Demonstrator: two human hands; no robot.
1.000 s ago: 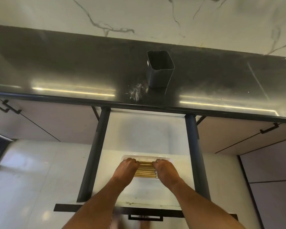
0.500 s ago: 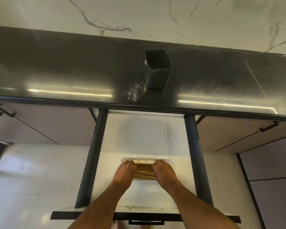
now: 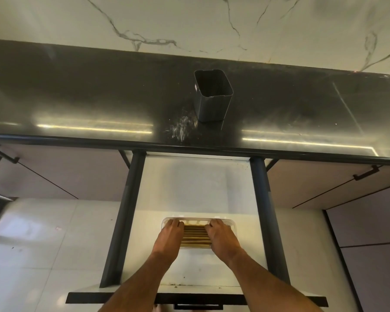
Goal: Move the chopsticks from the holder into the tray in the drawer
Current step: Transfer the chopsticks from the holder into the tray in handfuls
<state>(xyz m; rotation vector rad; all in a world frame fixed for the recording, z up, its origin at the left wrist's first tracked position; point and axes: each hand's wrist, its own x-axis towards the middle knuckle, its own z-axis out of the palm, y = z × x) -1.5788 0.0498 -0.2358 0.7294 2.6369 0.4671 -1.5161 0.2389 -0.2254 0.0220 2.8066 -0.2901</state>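
Note:
A bundle of wooden chopsticks (image 3: pixel 195 236) lies side by side in a clear plastic tray (image 3: pixel 196 220) on the white floor of the open drawer (image 3: pixel 196 188). My left hand (image 3: pixel 170 236) covers the left ends of the chopsticks, palm down, with the fingers bent over them. My right hand (image 3: pixel 222 238) does the same on the right ends. The dark square holder (image 3: pixel 212 97) stands upright on the black counter (image 3: pixel 77 97) above the drawer, and nothing shows inside it.
Dark drawer side rails (image 3: pixel 131 210) (image 3: pixel 263 210) run on both sides of the tray. The drawer front (image 3: pixel 196 298) with its handle lies below my forearms. Closed cabinets with black handles (image 3: pixel 367 173) flank the drawer. A marble wall rises behind the counter.
Both hands stay on the chopsticks in the tray and have spread slightly apart toward the ends. The view has shifted a little.

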